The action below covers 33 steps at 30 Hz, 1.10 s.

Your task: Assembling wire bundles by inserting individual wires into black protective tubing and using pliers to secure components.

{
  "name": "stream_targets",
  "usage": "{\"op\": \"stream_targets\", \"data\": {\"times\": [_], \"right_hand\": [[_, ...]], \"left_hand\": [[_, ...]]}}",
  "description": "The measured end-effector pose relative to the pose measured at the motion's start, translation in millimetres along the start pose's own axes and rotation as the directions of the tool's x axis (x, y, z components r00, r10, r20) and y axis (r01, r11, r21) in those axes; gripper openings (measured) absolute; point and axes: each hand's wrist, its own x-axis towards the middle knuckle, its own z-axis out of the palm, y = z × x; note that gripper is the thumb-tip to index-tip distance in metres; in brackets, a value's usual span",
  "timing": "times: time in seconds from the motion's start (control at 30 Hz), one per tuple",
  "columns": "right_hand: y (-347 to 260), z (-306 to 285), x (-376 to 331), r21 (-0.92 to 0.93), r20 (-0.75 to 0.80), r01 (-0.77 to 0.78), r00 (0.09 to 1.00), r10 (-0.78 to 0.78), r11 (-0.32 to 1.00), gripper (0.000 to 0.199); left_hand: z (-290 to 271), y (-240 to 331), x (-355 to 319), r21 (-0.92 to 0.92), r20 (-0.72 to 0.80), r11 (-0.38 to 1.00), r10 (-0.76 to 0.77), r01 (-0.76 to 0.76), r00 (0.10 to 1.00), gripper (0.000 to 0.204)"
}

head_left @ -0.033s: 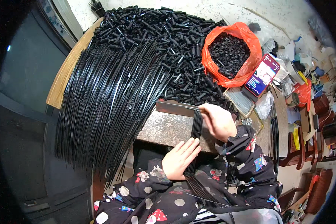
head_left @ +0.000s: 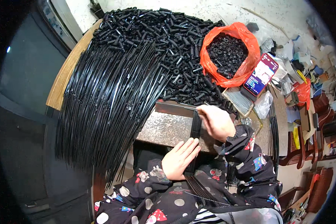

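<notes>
- A thin bundle of black rods [head_left: 195, 128] is lying across the grey metal plate [head_left: 164, 128] in front of me, running back toward my lap.
- My right hand [head_left: 217, 121] is curling over the far end of the bundle, fingers pinching it at the plate's back edge.
- My left hand [head_left: 180, 158] is lying flat and open, fingers straight, pressing beside the bundle at the plate's near edge.
- A big fan of long black rods [head_left: 104, 100] is draping over the wooden table edge [head_left: 63, 80] to my left.
- A heap of short black tubes [head_left: 168, 41] is sitting beyond the plate.
- An orange bag [head_left: 246, 44] of small black parts is sitting to the right, a phone [head_left: 261, 76] just beside it.
</notes>
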Motion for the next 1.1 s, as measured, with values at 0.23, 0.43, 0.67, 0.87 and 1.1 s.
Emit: {"op": "stream_targets", "data": {"times": [0.23, 0.43, 0.67, 0.87, 1.1], "right_hand": [[17.5, -30.0, -19.3, 0.105, -0.574, -0.202, 0.787, 0.225, 0.974, 0.014], [95.0, -77.8, -67.9, -0.207, -0.93, -0.565, 0.367, 0.019, 0.799, 0.019], [118.7, -50.2, -78.3, -0.513, -0.459, -0.775, 0.611, 0.645, 0.369, 0.027], [87.3, -63.2, -64.1, -0.339, -0.659, -0.561, 0.714, 0.235, 0.755, 0.009], [93.6, -33.9, -33.9, -0.458, -0.085, -0.444, 0.884, 0.459, 0.77, 0.013]], "left_hand": [[7.8, -8.9, -1.6, 0.105, 0.039, 0.994, 0.023, -0.027, 0.999, 0.079], [8.8, -7.4, 0.9, 0.143, -0.004, 0.989, 0.04, -0.039, 0.999, 0.078], [6.9, -10.7, -1.8, 0.141, -0.013, 0.99, 0.02, -0.018, 1.0, 0.077], [3.7, -8.5, -0.1, 0.168, -0.002, 0.986, 0.006, -0.005, 1.0, 0.076], [5.0, -6.3, 0.3, 0.152, -0.006, 0.988, 0.015, -0.014, 1.0, 0.077]]}}
